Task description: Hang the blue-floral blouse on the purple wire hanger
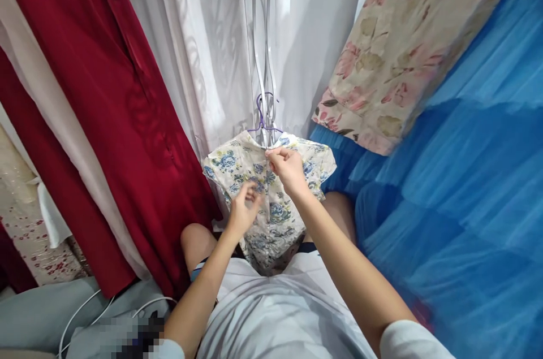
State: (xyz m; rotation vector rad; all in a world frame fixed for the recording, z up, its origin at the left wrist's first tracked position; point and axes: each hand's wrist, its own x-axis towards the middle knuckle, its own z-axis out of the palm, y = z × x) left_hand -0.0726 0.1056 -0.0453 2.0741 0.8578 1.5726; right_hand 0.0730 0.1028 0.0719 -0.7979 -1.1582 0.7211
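Floral dress (271, 206) on purple hanger (262, 116) — right hand (288, 169) pinches collar; left hand (242, 212) fingers loosely curled, touching front.

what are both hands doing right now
Left hand: open, fingers curled, touching the floral dress.
Right hand: closed, pinching the dress collar.

- A home, most likely a bedroom or a dressing corner, though the tight view leaves the rest of the room unseen.
- White sheer curtains (220, 37) hang straight ahead with daylight behind them.
- Deep red drapes (110, 99) fall on the left.
- A floral bedsheet or quilt (399, 48) and blue netting (479, 178) fill the right.
- A small floral dress (267, 200) hangs on a purple hanger (262, 116).
- White cables (85, 308) trail over grey cloth at lower left.
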